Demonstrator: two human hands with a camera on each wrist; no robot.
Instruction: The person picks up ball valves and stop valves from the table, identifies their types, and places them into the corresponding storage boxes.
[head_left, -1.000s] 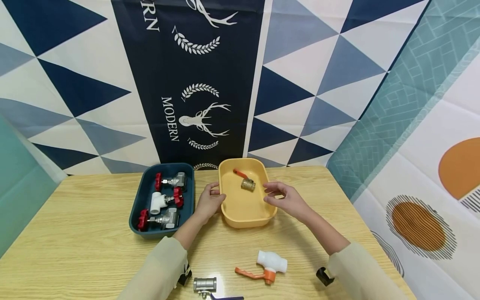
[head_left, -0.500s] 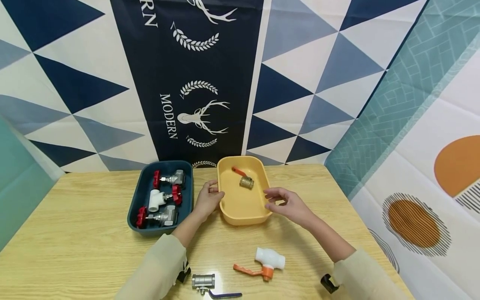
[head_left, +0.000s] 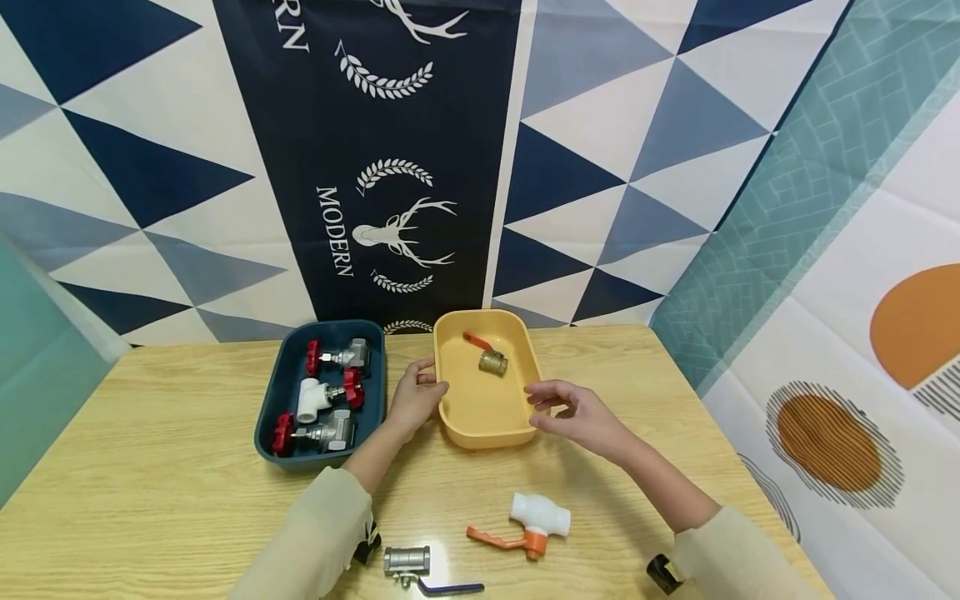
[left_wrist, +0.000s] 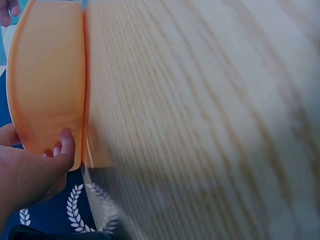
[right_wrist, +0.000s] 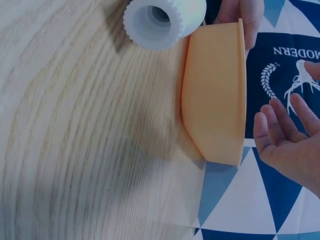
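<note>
A yellow plastic bin point(head_left: 487, 421) stands at the back of the table, with a brass ball valve point(head_left: 492, 362) with a red lever inside. My left hand point(head_left: 415, 398) holds the bin's left side, thumb over the rim and fingers along the outer wall. My right hand point(head_left: 581, 419) is at the opposite side, its relaxed fingers overlapping the right rim in the head view. In the right wrist view that right hand point(right_wrist: 290, 137) shows a gap between its fingers and the bin, holding nothing.
To the left stands a dark blue bin point(head_left: 273, 450) with several red-handled valves. In front lie a white ball valve point(head_left: 542, 514) with an orange lever and a steel ball valve point(head_left: 407, 561) with a blue lever. A patterned cloth point(head_left: 405, 150) hangs behind the table.
The yellow bin's right side has shifted slightly left. My right hand stays beside it with a small shift, and my left hand keeps its place. The head view has drifted a little.
</note>
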